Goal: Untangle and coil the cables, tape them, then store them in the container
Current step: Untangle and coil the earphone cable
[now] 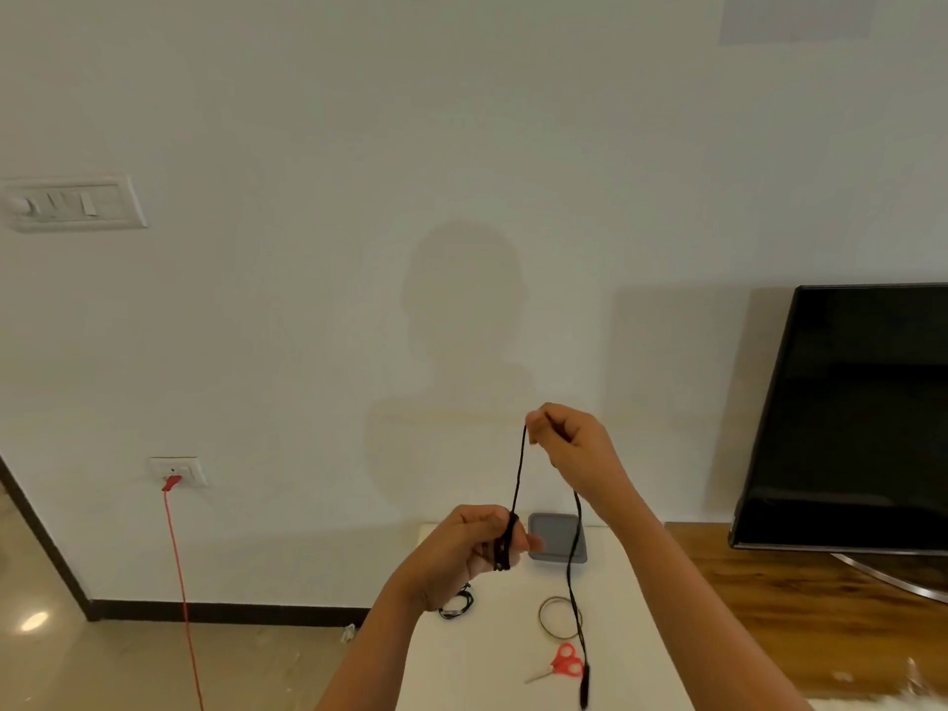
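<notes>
Midway through coiling, judging by the turns already gathered. Left hand (474,549) closed around a small bundle of black cable (519,472), several turns wrapped over the fingers (519,535). Right hand (577,449) raised higher, thumb and forefinger pinched on the same cable, drawing 1 taut strand up from the bundle. From that pinch, the free length hanging down past the wrist, over the white worktop (492,659), ending in a dark plug (585,685) low in view near the front edge.

Done so far, apparently: this cable untangled, no knots visible along the hanging run, and the first loops formed. Left to do: winding in the long tail, taping the coil, dropping it into the grey container (556,538), which sits at the far side of the worktop, just behind the left hand. Contents of the container not visible from here.

Tape roll (556,618) lying flat near the middle, red scissors (564,661) just in front of it, both untouched by either hand. A second small dark cable bundle (456,605) resting below the left wrist; taped or not, cannot tell.

Cable itself thin, matt black, limp, hanging almost straight.
</notes>
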`<action>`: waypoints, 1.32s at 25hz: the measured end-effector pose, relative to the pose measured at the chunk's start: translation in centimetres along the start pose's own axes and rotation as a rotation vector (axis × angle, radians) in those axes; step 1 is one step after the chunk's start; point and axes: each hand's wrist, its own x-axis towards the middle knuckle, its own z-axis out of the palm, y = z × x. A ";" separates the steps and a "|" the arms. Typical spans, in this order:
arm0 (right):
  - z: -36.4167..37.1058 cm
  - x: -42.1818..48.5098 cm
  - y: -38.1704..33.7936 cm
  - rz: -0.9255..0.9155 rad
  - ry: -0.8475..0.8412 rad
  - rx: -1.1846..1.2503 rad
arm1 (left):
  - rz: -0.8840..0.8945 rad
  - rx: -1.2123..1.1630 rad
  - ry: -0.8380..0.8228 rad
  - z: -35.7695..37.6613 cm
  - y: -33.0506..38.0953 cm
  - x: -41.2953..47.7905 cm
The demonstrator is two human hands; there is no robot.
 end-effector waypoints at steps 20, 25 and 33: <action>1.8 -6.1 -0.2 0.346 -0.504 -0.240 | 0.112 0.307 0.206 -1.0 1.3 1.8; 0.5 -3.4 -1.8 0.177 -0.368 -0.403 | 0.059 0.493 0.129 -0.6 1.0 1.6; 1.1 -1.3 4.7 0.154 -0.182 0.207 | -0.040 -0.243 -0.035 0.0 2.9 0.5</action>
